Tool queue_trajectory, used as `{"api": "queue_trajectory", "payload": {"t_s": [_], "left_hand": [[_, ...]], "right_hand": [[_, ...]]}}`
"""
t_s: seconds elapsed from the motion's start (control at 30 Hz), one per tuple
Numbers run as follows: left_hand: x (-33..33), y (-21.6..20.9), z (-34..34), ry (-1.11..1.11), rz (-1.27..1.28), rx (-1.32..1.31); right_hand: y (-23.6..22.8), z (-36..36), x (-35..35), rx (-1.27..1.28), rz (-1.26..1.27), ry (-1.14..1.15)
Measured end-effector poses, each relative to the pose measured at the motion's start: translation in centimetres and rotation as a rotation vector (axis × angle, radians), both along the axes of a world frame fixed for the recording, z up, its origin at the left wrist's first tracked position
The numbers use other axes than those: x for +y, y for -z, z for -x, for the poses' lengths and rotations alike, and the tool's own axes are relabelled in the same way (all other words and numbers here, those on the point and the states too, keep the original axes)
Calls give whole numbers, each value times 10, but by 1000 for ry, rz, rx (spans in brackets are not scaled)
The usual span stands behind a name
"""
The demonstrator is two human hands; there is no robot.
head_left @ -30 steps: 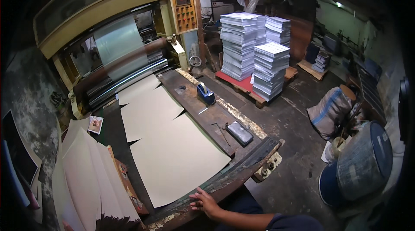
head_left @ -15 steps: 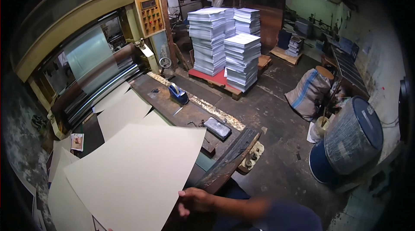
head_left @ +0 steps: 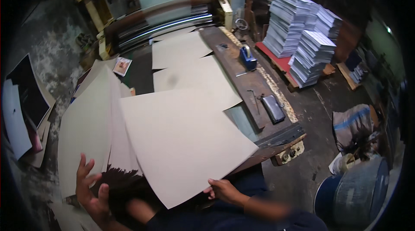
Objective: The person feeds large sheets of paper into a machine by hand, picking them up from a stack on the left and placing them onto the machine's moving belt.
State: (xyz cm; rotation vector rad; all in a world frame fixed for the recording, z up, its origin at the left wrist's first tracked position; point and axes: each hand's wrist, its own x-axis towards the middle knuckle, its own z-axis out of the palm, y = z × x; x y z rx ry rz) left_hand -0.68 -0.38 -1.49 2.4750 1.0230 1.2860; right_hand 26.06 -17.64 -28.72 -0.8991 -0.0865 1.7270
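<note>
A large cream paper sheet [head_left: 186, 140] lies slanted over the near end of the machine's feed table. My right hand [head_left: 222, 191] pinches its near right edge between thumb and fingers. My left hand [head_left: 93, 192] is raised with fingers spread, holding nothing, beside a stack of similar sheets [head_left: 86, 127] on the left. Further up the feed table, other cream sheets [head_left: 186, 75] lie partly overlapping in a line toward the rollers [head_left: 168, 26].
On the table's right side stand a blue tape dispenser [head_left: 248, 58] and a dark zipped case [head_left: 273, 109]. Tall paper stacks [head_left: 285, 23] sit on a pallet at the back right. A blue drum [head_left: 359, 192] and a sack [head_left: 352, 125] stand at right. Papers [head_left: 26, 101] lean at far left.
My view has swung left. The held sheet has been drawn off the left stack and squared toward the table line. My left hand has come into view, open; my right still grips the sheet.
</note>
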Motion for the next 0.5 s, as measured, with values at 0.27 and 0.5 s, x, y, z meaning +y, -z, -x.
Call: {"api": "queue_trajectory", "payload": {"t_s": [0.27,0.5], "left_hand": [[24,16,7,8,439,-232],[32,12,15,102,572,-347]], "right_hand": [[9,7,-60,18,189,-93],[12,10,-59,23,160,-64]]}}
